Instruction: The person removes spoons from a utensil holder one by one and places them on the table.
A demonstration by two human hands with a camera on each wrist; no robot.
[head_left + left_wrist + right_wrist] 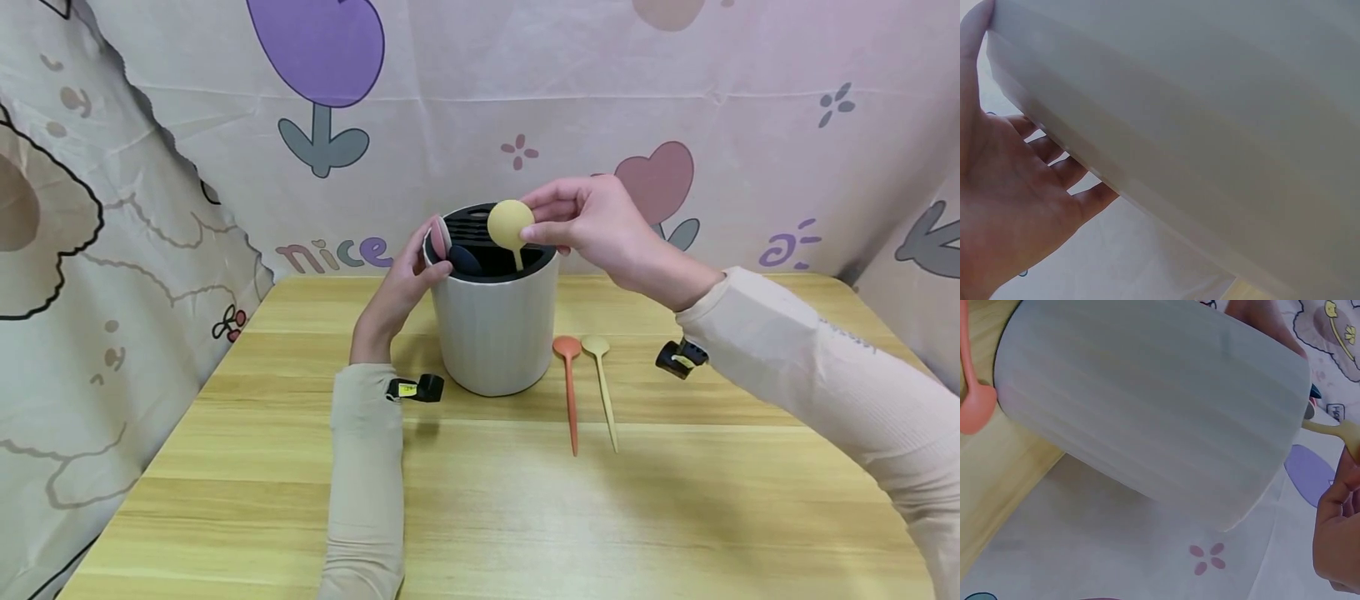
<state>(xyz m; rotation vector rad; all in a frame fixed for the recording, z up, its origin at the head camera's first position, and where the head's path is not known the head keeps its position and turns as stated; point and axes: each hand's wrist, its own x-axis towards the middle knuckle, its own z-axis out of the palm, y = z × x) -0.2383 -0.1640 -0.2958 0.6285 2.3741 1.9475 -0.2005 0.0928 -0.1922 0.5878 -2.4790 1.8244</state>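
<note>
A white ribbed utensil holder with a black slotted insert stands upright on the table. My left hand grips its left side by the rim, the thumb at the front and the fingers round the far side. In the left wrist view those fingers lie against the ribbed wall. My right hand pinches the round head of a yellow spoon above the holder, its handle pointing down into the opening. A pink spoon head and a dark blue one show inside, near my left hand.
On the wooden table, right of the holder, an orange spoon and a pale yellow spoon lie side by side, handles toward me. A printed cloth hangs behind the table and along its sides.
</note>
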